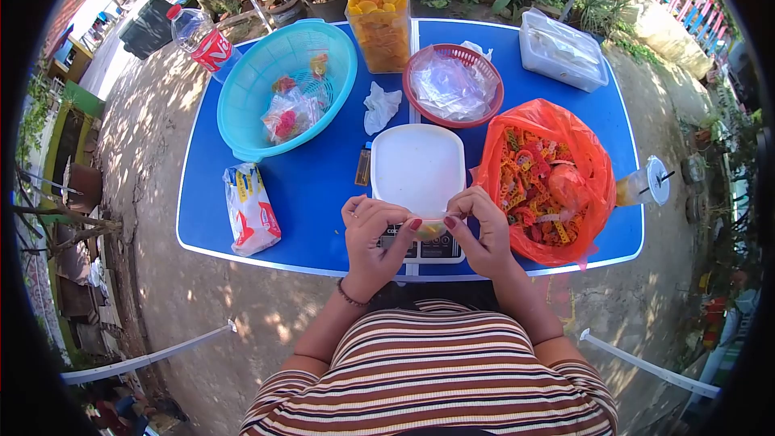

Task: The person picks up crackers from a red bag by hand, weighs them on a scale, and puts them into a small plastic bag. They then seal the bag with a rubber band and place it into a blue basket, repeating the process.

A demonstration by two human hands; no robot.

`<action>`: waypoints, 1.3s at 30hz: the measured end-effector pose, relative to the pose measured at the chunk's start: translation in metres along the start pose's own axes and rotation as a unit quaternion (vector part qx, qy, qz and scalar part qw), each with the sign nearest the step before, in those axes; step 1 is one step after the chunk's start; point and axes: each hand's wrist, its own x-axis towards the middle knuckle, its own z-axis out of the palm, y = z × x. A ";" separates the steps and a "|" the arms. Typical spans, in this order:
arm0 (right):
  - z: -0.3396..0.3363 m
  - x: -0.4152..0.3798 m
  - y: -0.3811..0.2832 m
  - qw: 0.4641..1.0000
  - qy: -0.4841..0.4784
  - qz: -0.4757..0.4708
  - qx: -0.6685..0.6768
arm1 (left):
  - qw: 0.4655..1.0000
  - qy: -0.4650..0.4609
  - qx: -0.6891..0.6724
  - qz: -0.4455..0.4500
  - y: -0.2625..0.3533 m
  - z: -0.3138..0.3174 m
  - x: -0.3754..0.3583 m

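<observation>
Between my hands hangs a small transparent plastic bag (431, 230) with something yellowish and green inside. My left hand (376, 234) pinches one top corner between thumb and fingers. At the opposite corner, my right hand (483, 232) is closed in a similar pinch. Both hands are over the near end of a digital kitchen scale (418, 163), whose white platform shows beyond them. The bag partly covers the scale's dark button panel. A lighter (363, 166) lies just left of the scale.
A turquoise basket (234, 89) holds small filled packets. Farther back stand a tub of orange chips (378, 28), a red basket of plastic bags (499, 97) and a lidded box (565, 48). An orange bag of colourful snacks (597, 153), a drink cup (655, 182) and a tissue pack (252, 210) flank the scale.
</observation>
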 end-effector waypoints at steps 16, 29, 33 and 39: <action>-0.003 -0.006 -0.016 0.965 -0.033 -0.130 -0.227 | 0.986 -0.070 0.116 0.097 0.000 0.004 -0.012; -0.001 -0.014 -0.002 0.989 -0.083 -0.047 -0.118 | 0.992 -0.106 0.001 0.067 -0.016 -0.007 -0.013; 0.011 -0.015 0.003 0.966 -0.020 0.168 0.195 | 0.971 -0.143 -0.175 -0.083 -0.016 -0.009 -0.016; 0.028 0.010 0.011 0.960 -0.016 0.180 0.216 | 0.923 -0.059 -0.301 -0.231 -0.050 -0.019 -0.033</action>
